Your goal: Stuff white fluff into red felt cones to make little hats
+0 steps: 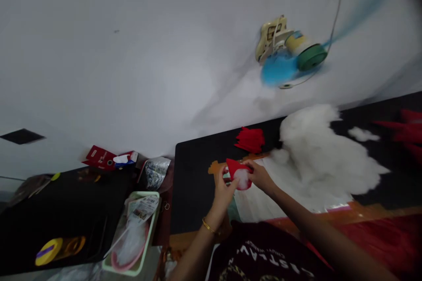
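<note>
The fingers of the left hand and right hand are clamped on opposite edges of a red cloth piece, which sits between them above the desk, white fluff showing at its near side. The step in hand looks like stuffing it; the next move probably calls for pressing the fluff deeper while one set of fingers steadies the edge. A large white fluff heap lies right of the fingers. Well left of them, a pale green tray holds a pink bowl with a whitish bundle inside, contents unclear
</note>
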The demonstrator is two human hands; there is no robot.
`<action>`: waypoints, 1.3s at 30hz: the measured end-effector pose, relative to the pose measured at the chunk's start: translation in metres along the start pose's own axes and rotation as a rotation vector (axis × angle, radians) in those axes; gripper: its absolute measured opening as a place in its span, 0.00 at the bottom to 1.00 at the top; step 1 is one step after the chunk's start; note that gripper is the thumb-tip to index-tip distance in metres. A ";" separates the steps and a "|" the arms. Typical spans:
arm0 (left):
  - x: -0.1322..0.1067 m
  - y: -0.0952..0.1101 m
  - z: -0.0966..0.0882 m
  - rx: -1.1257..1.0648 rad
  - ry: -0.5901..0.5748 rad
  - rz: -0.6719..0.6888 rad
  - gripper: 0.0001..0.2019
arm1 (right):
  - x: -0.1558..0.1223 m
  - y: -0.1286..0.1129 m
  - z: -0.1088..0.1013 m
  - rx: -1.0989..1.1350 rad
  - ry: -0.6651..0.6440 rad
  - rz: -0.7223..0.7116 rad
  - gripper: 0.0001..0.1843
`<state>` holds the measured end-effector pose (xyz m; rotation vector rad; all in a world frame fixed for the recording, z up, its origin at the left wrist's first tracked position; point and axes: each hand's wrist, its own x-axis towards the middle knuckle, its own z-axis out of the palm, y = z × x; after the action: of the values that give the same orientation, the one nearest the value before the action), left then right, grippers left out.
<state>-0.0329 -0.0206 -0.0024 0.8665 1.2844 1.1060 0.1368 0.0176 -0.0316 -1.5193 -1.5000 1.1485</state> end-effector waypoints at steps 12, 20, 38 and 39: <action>0.003 0.014 -0.007 0.327 0.103 0.236 0.18 | -0.029 -0.028 0.027 0.276 -0.010 0.035 0.24; 0.022 0.021 -0.031 0.438 0.120 0.300 0.12 | -0.019 -0.030 0.041 0.235 0.107 0.225 0.19; 0.038 -0.007 -0.037 0.203 0.097 0.133 0.08 | -0.021 -0.024 0.055 0.352 0.030 0.330 0.15; 0.038 -0.007 -0.037 0.208 0.094 0.141 0.07 | -0.022 -0.023 0.052 0.377 0.008 0.335 0.15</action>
<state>-0.0708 0.0108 -0.0244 1.0850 1.4526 1.1479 0.0820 -0.0074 -0.0264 -1.5346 -0.9705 1.5170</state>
